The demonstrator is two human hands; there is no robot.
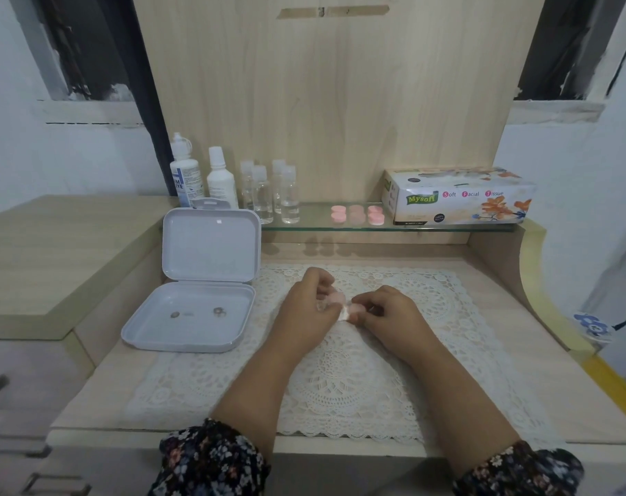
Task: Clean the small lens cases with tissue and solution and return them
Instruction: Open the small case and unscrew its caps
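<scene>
My left hand (309,306) and my right hand (386,311) meet over the white lace mat (340,370), both gripping one small pink lens case (338,298). The left fingers curl round its left end. The right fingers pinch its right cap, next to a bit of white tissue (344,314). Three more pink lens cases (357,214) sit on the glass shelf (315,223). A tissue box (458,196) stands at the shelf's right end. Two white solution bottles (204,177) stand at the left.
An open white plastic box (197,281) lies left of the mat, with two small lenses (197,312) in its base. Several small clear bottles (272,191) stand on the glass shelf. A wooden back panel rises behind, and a raised side ledge runs along the left.
</scene>
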